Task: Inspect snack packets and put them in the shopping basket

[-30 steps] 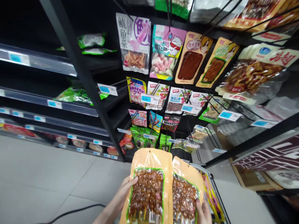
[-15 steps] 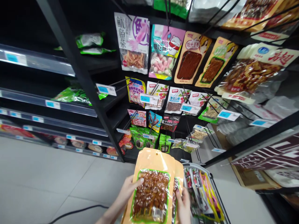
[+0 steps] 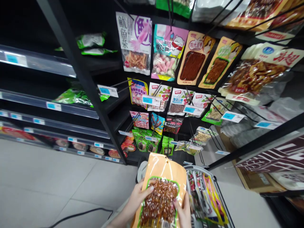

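Low in the head view, an orange-tan snack packet point(image 3: 159, 193) with a green-edged clear window is held between my two hands. Brown glazed food shows through the window. My left hand point(image 3: 139, 196) grips the packet's left edge, its thumb lying across the front. On the right edge, my right hand point(image 3: 184, 209) is closed with its thumb pressed on the window. A second packet appears to lie behind, almost fully covered. Just right of my right hand stands a basket point(image 3: 215, 182) filled with upright snack packets point(image 3: 201, 193).
Ahead, a black rack carries hanging snack bags, among them a squid-strip bag point(image 3: 135, 42), a marshmallow bag point(image 3: 167, 52) and two tan packets point(image 3: 219, 63). Metal hooks with price tags point(image 3: 151, 100) jut outward. A black cable point(image 3: 80, 213) lies on the tiled floor point(image 3: 42, 180).
The two packets, fanned apart earlier, now lie nearly aligned as one stack, slightly lower and further right. My right thumb has moved onto the front packet's window.
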### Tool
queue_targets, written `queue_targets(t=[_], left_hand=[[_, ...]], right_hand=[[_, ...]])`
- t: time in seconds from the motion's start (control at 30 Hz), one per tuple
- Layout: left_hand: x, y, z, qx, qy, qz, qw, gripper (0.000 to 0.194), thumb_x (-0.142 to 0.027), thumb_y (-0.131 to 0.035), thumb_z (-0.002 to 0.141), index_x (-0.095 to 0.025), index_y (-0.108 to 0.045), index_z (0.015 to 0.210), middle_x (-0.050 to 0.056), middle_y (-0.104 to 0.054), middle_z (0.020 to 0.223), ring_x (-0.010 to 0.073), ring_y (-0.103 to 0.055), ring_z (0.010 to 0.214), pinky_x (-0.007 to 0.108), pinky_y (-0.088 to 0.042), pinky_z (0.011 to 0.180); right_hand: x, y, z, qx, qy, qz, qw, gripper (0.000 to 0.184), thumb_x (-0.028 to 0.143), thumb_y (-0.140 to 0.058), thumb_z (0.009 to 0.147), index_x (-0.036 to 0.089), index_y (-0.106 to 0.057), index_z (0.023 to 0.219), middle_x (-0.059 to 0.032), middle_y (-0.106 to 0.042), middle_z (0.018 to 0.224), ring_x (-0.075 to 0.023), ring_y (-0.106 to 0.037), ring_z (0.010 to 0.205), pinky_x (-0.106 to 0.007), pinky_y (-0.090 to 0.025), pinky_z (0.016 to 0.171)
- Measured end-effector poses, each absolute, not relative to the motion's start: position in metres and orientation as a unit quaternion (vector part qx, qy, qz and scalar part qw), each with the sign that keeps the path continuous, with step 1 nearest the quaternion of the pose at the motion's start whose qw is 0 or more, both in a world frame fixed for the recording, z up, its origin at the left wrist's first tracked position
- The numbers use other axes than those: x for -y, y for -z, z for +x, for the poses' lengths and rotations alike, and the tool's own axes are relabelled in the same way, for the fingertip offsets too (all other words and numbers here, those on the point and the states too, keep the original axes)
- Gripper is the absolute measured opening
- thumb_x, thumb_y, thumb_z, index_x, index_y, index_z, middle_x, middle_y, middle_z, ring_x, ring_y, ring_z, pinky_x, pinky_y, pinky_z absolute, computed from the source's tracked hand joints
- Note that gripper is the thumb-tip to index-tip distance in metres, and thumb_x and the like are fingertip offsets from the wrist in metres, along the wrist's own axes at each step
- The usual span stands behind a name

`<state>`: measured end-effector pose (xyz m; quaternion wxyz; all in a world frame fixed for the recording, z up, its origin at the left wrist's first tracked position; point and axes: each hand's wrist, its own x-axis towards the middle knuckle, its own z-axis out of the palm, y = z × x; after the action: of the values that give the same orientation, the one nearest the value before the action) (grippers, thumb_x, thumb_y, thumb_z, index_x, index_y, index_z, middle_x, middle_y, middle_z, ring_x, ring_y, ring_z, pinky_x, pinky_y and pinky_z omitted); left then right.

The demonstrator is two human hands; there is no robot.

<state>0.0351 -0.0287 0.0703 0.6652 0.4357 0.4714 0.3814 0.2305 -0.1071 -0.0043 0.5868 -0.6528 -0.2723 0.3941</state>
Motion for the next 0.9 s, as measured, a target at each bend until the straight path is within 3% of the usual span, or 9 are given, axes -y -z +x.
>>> queue_targets(t=[0.2,0.43,0.53,0.67,0.8,0.9], left_hand=[[0.019,-0.091,0.02,-0.363,-0.293,0.44,0.767,0.045,-0.04,-0.069,0.065,-0.013,-0.068,0.101,0.009,-0.071,0.093,0.0301,-0.062,0.09,0.038,-0.044,0.085],[0.015,-0.08,0.012,-0.383,-0.316,0.432,0.752,0.045,-0.034,-0.076,0.056,-0.012,-0.07,0.095,0.009,-0.071,0.087,0.0295,-0.062,0.085,0.038,-0.046,0.081],[0.02,-0.068,0.015,-0.416,-0.343,0.423,0.729,0.043,-0.033,-0.076,0.054,-0.012,-0.071,0.091,0.009,-0.072,0.083,0.0292,-0.062,0.084,0.039,-0.046,0.082],[0.025,-0.061,0.016,-0.424,-0.345,0.441,0.712,0.044,-0.034,-0.075,0.056,-0.011,-0.07,0.093,0.008,-0.071,0.08,0.03,-0.062,0.084,0.038,-0.048,0.079],[0.026,-0.063,0.019,-0.432,-0.355,0.464,0.687,0.042,-0.032,-0.074,0.057,-0.013,-0.07,0.094,0.008,-0.072,0.085,0.0292,-0.061,0.085,0.037,-0.047,0.08],[0.026,-0.064,0.022,-0.435,-0.354,0.479,0.675,0.039,-0.033,-0.073,0.058,-0.012,-0.071,0.091,0.008,-0.072,0.082,0.0284,-0.062,0.082,0.037,-0.047,0.08]], right_hand=[[0.102,-0.007,0.232,0.285,-0.459,-0.596,0.594,0.076,0.039,-0.071,0.063,0.016,-0.039,0.128,-0.0125,-0.059,0.117,-0.0297,-0.054,0.107,-0.038,-0.044,0.088],[0.09,-0.022,0.214,0.325,-0.404,-0.613,0.597,0.075,0.038,-0.066,0.068,0.018,-0.03,0.131,-0.0141,-0.046,0.13,-0.0292,-0.047,0.115,-0.039,-0.04,0.093],[0.088,-0.032,0.212,0.332,-0.393,-0.617,0.595,0.068,0.037,-0.066,0.068,0.02,-0.034,0.126,-0.012,-0.053,0.119,-0.027,-0.054,0.105,-0.037,-0.045,0.086],[0.091,-0.037,0.216,0.371,-0.351,-0.645,0.568,0.038,0.036,-0.067,0.066,0.02,-0.053,0.097,-0.0072,-0.059,0.099,-0.0244,-0.059,0.087,-0.034,-0.048,0.075],[0.095,-0.038,0.218,0.39,-0.253,-0.705,0.536,0.04,0.037,-0.068,0.062,0.02,-0.056,0.096,-0.0063,-0.057,0.093,-0.0235,-0.057,0.081,-0.034,-0.047,0.07],[0.097,-0.037,0.217,0.378,-0.24,-0.736,0.508,0.039,0.04,-0.07,0.059,0.019,-0.058,0.089,-0.0025,-0.058,0.077,-0.0216,-0.056,0.07,-0.032,-0.044,0.065]])
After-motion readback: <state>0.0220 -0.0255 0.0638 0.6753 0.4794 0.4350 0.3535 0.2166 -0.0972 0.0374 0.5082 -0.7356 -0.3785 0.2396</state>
